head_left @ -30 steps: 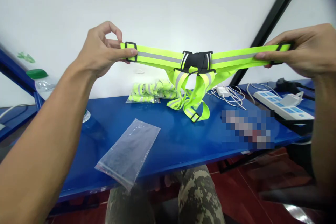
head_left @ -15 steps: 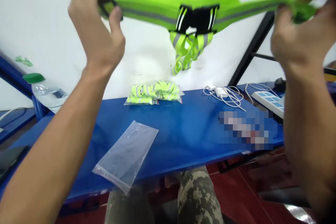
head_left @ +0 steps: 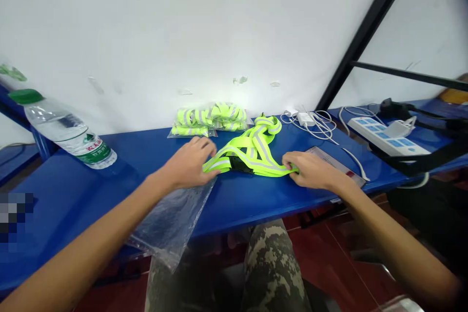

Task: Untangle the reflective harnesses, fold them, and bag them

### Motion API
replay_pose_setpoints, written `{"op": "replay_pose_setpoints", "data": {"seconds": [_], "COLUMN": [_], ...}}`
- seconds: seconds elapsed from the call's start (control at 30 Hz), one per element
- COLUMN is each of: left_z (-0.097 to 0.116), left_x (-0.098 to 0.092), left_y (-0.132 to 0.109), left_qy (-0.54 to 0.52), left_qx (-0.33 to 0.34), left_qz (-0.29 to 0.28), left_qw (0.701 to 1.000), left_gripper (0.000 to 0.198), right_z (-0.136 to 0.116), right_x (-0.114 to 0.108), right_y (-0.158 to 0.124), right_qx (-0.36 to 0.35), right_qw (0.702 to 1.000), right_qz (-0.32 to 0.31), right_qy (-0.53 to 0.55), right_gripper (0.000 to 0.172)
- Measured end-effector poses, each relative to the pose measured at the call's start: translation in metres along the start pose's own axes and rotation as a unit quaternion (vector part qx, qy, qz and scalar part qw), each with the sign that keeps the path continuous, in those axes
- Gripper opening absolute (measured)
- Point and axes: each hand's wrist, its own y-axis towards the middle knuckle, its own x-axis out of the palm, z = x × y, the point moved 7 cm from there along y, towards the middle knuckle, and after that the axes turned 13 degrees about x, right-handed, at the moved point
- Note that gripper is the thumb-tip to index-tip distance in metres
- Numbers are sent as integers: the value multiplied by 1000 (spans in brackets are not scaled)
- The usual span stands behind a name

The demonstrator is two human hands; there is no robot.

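Note:
A neon-yellow reflective strap harness (head_left: 256, 148) with grey stripes and a black buckle lies on the blue table (head_left: 109, 180). My left hand (head_left: 190, 165) grips its left end, fingers curled over the strap. At the harness's right end, my right hand (head_left: 310, 169) pinches the strap against the table. An empty clear plastic bag (head_left: 171, 219) lies under my left wrist and hangs over the front edge.
A bag of folded neon harnesses (head_left: 208, 119) sits by the wall. A water bottle (head_left: 62, 129) lies at the left. White charger cables (head_left: 314, 122), a power strip (head_left: 387, 136) and a flat card (head_left: 340, 165) are at the right. A black frame bar (head_left: 365, 34) slants up.
Both hands came down from head height and laid the stretched harness on the table, moving closer together. The view tilted down.

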Motion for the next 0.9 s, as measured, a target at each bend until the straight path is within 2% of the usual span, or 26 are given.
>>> {"op": "replay_pose_setpoints", "data": {"seconds": [0.1,0.17,0.2,0.27,0.37,0.47,0.57,0.67,0.83,0.9], "left_z": [38,53,58,62,59,57,55,54,54,56], "left_x": [7,23,32,47,58,60,58,55,52,53], "left_y": [32,47,53,57,57,54,54,53,50,50], "left_qy": [53,69,71,64,46,31,5,-30,-56,-63], "left_qx": [46,64,75,91,89,85,84,73,25,18], "left_qz": [52,44,29,-6,-28,-14,18,48,88,103], "left_qw": [996,995,994,994,995,996,996,996,994,993], "left_gripper": [41,49,45,34,32,34,40,49,74,78], "right_z": [-6,-3,0,10,25,35,35,14,-48,-69], "right_x": [1,4,6,9,6,-7,-25,-40,-42,-45], "right_y": [-5,-8,-10,-14,-22,-27,-25,-14,12,21], "right_qx": [-2,2,7,21,35,34,25,-4,-32,-37], "right_qw": [1000,1000,999,998,994,988,979,976,994,995], "right_qz": [-10,-22,-31,-52,-76,-61,-24,3,-22,-4], "right_qy": [3,6,10,24,75,139,203,218,104,93], "right_gripper": [19,19,18,18,17,16,22,19,18,21]}}
